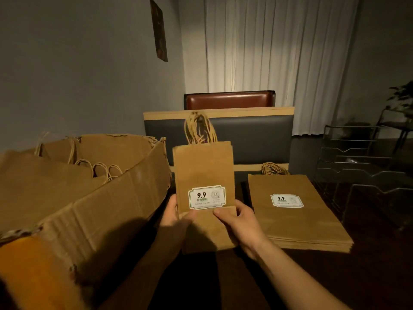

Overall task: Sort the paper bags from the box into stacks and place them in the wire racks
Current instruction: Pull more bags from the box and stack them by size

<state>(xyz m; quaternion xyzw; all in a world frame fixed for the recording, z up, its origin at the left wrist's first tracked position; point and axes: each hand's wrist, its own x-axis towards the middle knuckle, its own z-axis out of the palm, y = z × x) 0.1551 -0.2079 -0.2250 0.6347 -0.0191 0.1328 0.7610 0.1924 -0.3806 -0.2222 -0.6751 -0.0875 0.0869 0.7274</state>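
Centre frame: left hand (173,214) and right hand (239,222) both grip bags (202,168) upright; box (100,198) at left, stack (297,215) and racks (366,166) at right

Dim room, grey painted wall (78,63) with dark hanging picture (159,30). White pleated curtain (268,45), lit near its middle. Brown leather chair back (230,100) behind dark padded wood-trimmed bench back (245,133). Potted plant (402,95) far right. Dark wooden table (368,276).

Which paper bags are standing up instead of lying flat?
The held bundle of bags, gripped upright by the left hand and right hand; the stack to its right lies flat.
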